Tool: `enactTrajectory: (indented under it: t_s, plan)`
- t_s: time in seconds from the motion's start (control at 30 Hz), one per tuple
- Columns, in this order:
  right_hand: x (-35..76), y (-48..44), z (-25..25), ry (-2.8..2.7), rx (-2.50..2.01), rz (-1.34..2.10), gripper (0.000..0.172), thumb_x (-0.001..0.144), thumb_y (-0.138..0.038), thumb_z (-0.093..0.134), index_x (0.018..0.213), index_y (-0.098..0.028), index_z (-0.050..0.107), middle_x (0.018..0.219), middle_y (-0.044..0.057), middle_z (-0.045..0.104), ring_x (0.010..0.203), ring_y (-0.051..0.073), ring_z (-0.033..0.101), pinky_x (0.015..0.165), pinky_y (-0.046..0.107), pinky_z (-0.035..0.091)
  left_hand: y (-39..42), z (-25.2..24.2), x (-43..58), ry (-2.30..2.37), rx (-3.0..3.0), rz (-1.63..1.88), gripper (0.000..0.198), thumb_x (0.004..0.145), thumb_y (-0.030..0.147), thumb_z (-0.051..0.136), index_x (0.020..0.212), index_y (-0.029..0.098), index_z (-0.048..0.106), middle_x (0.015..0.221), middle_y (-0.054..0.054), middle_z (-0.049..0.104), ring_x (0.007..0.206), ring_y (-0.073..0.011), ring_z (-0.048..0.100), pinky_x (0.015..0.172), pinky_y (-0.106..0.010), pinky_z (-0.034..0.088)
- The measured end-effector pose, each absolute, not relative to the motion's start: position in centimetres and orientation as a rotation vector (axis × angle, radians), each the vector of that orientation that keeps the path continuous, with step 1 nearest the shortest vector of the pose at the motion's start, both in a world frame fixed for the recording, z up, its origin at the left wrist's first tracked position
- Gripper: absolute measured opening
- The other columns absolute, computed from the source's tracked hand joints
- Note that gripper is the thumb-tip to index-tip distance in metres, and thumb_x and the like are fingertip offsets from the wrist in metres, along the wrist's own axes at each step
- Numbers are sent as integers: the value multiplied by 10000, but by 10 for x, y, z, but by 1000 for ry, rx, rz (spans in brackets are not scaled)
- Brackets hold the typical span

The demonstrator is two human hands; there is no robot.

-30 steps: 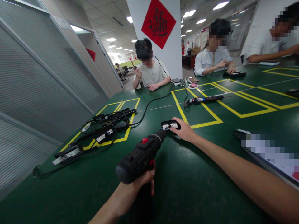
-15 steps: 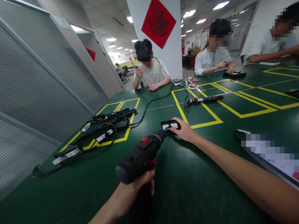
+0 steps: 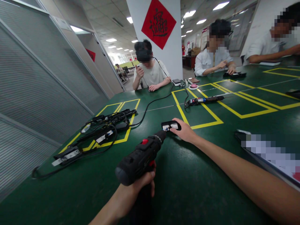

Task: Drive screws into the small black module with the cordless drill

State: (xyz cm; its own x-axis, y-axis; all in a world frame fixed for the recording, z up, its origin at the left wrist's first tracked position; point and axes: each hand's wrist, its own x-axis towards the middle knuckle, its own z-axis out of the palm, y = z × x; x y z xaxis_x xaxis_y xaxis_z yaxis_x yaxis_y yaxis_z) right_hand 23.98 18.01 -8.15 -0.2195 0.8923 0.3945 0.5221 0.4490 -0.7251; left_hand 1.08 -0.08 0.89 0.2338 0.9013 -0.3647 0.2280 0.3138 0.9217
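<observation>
Black drill (image 3: 138,157) found clenched in left hand (image 3: 143,180), head view, fingers wrapped about the grip beneath the body. Red trigger (image 3: 152,163) just beside those fingers; pressed or free, cannot tell. Aimed forward and slightly rightward, chuck (image 3: 160,136) foremost, at the left end of a black-and-white part (image 3: 166,127). Contact between drill and part: too small to tell.

Located the part near mid-table, between the two nearer boxes of yellow tape (image 3: 207,125) and outside both. Grasped at its right end by right hand (image 3: 185,129), thumb in front, forefinger over the top. Resting on the green table (image 3: 199,178) or raised slightly: cannot tell.

Observed to the left: cluster of black pieces (image 3: 122,126), some with white faces, tangled with cables and lying partly across the tape. Beyond right hand: slim corded tool (image 3: 206,100), laid crosswise over tape lines. Near the right edge: sheet (image 3: 269,153), contents blurred out. Seated along the far side: one person in headset (image 3: 153,70) opposite, two others (image 3: 201,67) farther right. Mounted behind, on a white pillar (image 3: 177,59): red sign (image 3: 158,25) with dark characters.
</observation>
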Motion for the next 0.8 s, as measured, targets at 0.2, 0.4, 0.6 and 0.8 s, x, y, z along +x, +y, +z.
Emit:
enactTrajectory:
  t_s: [0.2,0.4,0.6,0.8]
  plan:
    - [240,179,-80,-1884,-1181,565,399,814,-355,617,1188,-244,535,1099,51,629,976,216,589,871,367,446,-2,6,9,1268,1213,665,301,858,347,551,1056,120,545,702,-33,648,555,-152,575,652,-331,424]
    - [240,180,-81,-1876,-1179,577,409,812,-354,620,1193,-237,532,1095,52,630,962,210,591,862,357,446,-2,8,10,1279,1188,644,329,846,364,565,1072,128,530,688,-22,638,555,-152,564,631,-321,422]
    - [240,181,-84,-1865,-1185,578,426,810,-365,623,1204,-235,528,1104,55,626,974,209,587,876,360,441,-1,7,10,1277,1206,657,290,854,348,558,1047,132,539,692,-17,638,555,-147,570,643,-319,423]
    - [240,181,-82,-1871,-1188,591,420,813,-373,619,1201,-240,529,1106,51,624,972,208,585,876,362,443,0,8,11,1286,1205,651,303,850,349,554,1059,131,536,729,-28,647,552,-150,574,644,-327,426]
